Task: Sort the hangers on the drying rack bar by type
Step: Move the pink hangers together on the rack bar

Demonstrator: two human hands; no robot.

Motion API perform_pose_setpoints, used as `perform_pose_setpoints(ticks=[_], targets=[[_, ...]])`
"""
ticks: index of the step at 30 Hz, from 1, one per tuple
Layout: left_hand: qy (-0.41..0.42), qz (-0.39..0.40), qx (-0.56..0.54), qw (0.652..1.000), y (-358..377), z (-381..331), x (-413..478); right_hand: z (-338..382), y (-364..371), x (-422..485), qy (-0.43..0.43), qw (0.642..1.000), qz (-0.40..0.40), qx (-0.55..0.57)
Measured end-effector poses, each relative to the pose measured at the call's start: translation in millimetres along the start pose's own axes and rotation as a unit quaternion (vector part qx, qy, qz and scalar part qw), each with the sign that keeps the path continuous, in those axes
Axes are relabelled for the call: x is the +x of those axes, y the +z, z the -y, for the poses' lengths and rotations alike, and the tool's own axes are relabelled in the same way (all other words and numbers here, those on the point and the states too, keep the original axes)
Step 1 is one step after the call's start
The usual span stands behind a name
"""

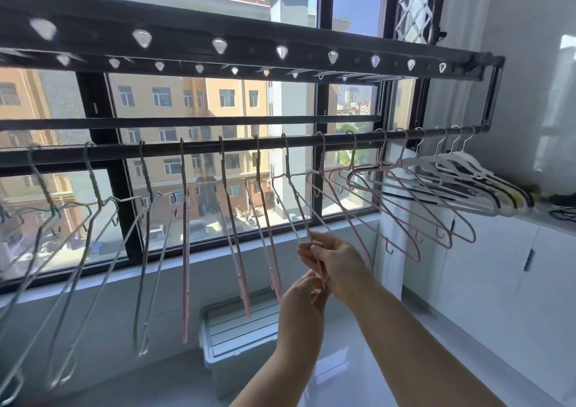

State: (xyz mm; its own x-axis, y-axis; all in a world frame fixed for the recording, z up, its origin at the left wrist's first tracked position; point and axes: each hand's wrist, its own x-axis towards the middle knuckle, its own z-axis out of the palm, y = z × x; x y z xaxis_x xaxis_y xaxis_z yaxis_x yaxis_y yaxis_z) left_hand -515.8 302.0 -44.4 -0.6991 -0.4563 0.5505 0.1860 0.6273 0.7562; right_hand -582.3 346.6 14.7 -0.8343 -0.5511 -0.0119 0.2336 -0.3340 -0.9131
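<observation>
A dark drying rack bar (199, 149) runs across the window at head height. Several grey wire hangers (93, 219) hang on its left part. Several pink hangers (237, 244) hang in the middle and right of middle. White plastic hangers (467, 169) are bunched at the far right end. My right hand (339, 266) pinches the lower end of one pink hanger (299, 201) that still hooks over the bar. My left hand (304, 297) is just below it, fingers curled on the same hanger's bottom tip.
An upper rack beam (280, 51) with clear clips runs overhead. A grey lidded bin (240, 335) stands on the floor below the window. White cabinets (498, 266) with cables on top line the right wall.
</observation>
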Motion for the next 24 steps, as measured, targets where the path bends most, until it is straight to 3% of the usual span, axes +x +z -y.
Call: perform_pose_setpoints(ticks=[2,5,10,13,17,24], targets=[[-0.015,0.008,0.015,1.000,4,6,1,-1,-2,-3,-0.048,0.987,-0.027,-0.149],[-0.056,0.003,0.007,0.998,7,10,4,5,-8,-6,-0.141,0.931,-0.062,-0.331],[-0.105,0.014,-0.005,0.994,8,12,1,28,-32,-10,-0.244,0.860,-0.110,-0.435],[-0.155,0.037,-0.008,0.987,13,17,-8,32,-49,-18,-0.243,0.827,-0.149,-0.484],[-0.180,0.088,-0.032,0.979,21,25,-23,25,-60,-24,-0.178,0.856,-0.122,-0.469],[-0.052,0.076,-0.037,0.995,39,4,-22,11,-56,-12,-0.126,0.897,-0.115,-0.407]])
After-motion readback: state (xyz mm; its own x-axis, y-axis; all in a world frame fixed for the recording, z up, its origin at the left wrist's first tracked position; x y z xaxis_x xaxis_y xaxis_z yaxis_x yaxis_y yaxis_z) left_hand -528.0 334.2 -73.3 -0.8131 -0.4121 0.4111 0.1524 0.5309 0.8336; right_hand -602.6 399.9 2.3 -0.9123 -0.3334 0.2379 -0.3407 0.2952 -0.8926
